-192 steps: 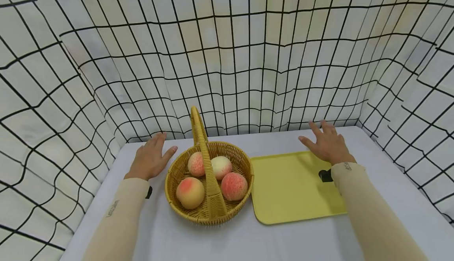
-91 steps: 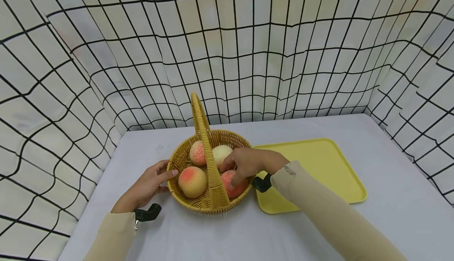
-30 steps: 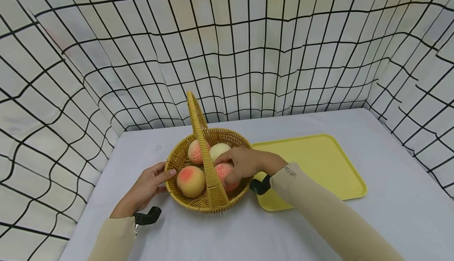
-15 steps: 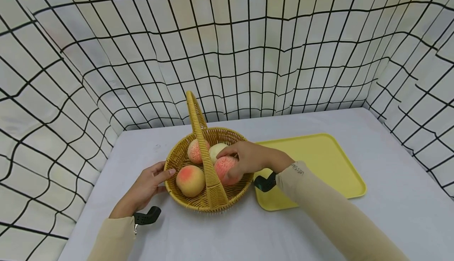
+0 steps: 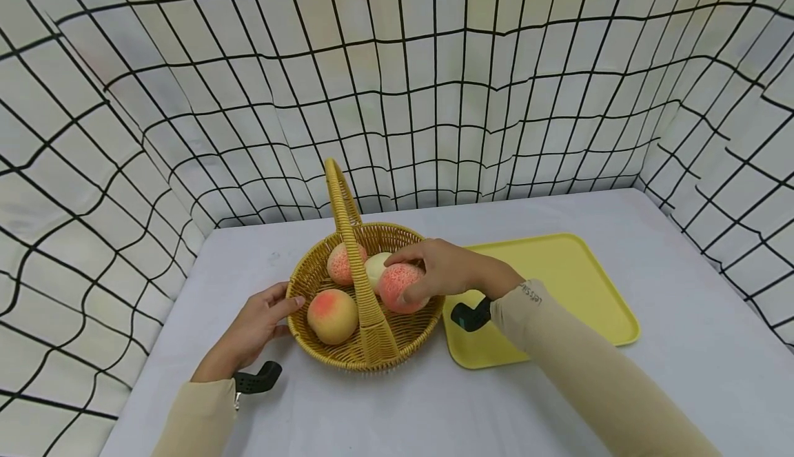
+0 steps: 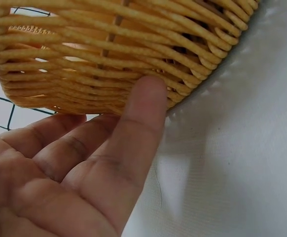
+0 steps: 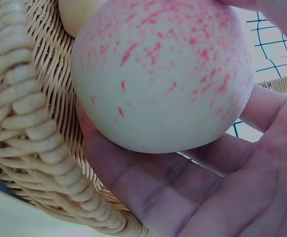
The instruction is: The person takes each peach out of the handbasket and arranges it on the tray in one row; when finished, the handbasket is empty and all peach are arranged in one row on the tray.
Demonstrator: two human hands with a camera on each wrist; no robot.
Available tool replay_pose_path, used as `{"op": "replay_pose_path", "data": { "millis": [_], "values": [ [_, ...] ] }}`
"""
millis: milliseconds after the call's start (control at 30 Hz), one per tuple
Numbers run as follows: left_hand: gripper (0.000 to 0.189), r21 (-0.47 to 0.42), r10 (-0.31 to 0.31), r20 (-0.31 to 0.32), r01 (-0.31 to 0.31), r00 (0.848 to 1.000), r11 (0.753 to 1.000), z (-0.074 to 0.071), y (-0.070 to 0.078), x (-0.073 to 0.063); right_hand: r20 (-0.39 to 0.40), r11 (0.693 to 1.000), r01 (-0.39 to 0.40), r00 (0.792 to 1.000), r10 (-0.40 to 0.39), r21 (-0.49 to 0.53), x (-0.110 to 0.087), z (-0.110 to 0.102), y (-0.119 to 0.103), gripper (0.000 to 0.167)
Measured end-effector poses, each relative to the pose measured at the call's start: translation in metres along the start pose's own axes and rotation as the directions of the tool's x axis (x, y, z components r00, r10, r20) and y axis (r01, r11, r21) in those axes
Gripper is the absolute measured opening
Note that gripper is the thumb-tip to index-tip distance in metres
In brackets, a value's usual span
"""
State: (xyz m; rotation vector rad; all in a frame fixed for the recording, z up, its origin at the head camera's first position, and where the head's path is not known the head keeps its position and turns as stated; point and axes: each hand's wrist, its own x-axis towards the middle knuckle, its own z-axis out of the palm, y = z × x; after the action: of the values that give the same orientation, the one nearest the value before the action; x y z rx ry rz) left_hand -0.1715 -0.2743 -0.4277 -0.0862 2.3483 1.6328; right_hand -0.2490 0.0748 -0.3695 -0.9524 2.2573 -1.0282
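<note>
My right hand (image 5: 448, 268) grips a pink-red speckled peach (image 5: 400, 288) by its sides, held up inside the round wicker basket (image 5: 304, 350). In the right wrist view the held peach (image 7: 158, 74) shows a pale underside, with fingers curled beneath it. My left hand (image 5: 257, 326) holds the basket's left side, thumb over the rim. Its fingers (image 6: 143, 113) press the woven outer wall in the left wrist view. Also in the basket are a yellow peach with a red blush (image 5: 333, 316), a speckled peach (image 5: 340, 264) behind the handle, and a pale peach (image 5: 375, 269) partly hidden by the held one.
The basket's tall arched handle (image 5: 356, 250) rises between the peaches. A yellow tray (image 5: 558, 291) lies just right of the basket, under my right forearm. Black grid netting (image 5: 434, 98) over white cloth walls the back and sides of the white table (image 5: 372, 415).
Both hands came from the table's sides to the basket; the left took its rim, the right took the speckled peach. Over the last second that peach has risen from the basket floor.
</note>
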Motion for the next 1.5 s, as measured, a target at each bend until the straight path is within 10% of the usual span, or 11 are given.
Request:
{"op": "replay_pose_path", "data": {
  "millis": [1500],
  "values": [
    [0.057,0.058,-0.007,-0.065,0.011,0.998,0.998,-0.007,-0.006,-0.005,-0.117,0.996,0.027,0.993,-0.017,0.084,-0.016,-0.017,0.007,0.054]
  ]
}}
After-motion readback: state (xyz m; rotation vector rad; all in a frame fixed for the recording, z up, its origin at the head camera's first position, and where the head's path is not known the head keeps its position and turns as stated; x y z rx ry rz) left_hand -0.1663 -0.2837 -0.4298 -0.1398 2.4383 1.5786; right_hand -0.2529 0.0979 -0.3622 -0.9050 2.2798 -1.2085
